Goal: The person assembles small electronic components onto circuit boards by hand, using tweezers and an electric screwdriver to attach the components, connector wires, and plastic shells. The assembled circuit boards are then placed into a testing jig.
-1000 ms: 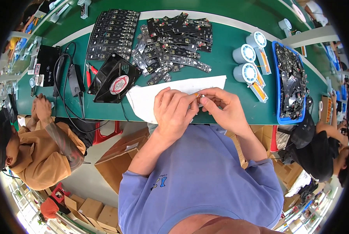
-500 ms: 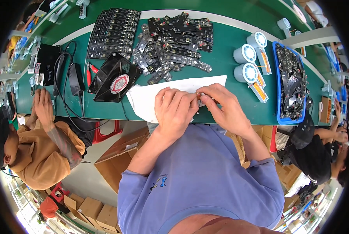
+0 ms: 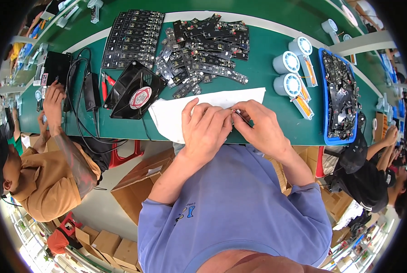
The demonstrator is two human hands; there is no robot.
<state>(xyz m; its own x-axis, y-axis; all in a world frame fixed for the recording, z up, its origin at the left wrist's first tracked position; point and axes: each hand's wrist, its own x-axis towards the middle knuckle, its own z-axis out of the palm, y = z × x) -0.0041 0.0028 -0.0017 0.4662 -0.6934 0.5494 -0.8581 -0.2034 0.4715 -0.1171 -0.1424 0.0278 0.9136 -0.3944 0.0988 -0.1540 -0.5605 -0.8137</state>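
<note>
Here, gripping a small, dark, slender part (image 3: 242, 118), largely hidden, in the closed-up right hand (image 3: 264, 128), near a flat white sheet (image 3: 167, 117) on a smooth green tabletop (image 3: 303, 132). Holding the left hand (image 3: 206, 130) curled just beside it; cannot tell whether gripping too. Facing a jumbled heap of slim black circuit boards (image 3: 212, 59) beyond.

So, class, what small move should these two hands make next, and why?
Perhaps tilt the right hand slightly to expose the small dark part: its fingers pinch it close to the left hand, partly hiding it.
</note>
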